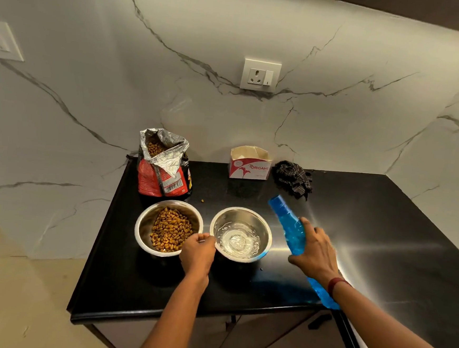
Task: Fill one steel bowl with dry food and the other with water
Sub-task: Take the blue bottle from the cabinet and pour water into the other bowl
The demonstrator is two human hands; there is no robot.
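Two steel bowls stand side by side on the black counter. The left bowl holds a heap of brown dry food. Clear water covers the bottom of the right bowl. My left hand sits between them, its curled fingers pinching the water bowl's left rim. My right hand grips a blue plastic bottle to the right of the water bowl. The bottle is tilted, with its top pointing up and to the left and its base over the counter's front edge.
An opened foil bag of dry food stands behind the food bowl, with one loose kibble beside it. A torn white and red carton and a dark checked cloth lie at the back by the marble wall. A wall socket sits above.
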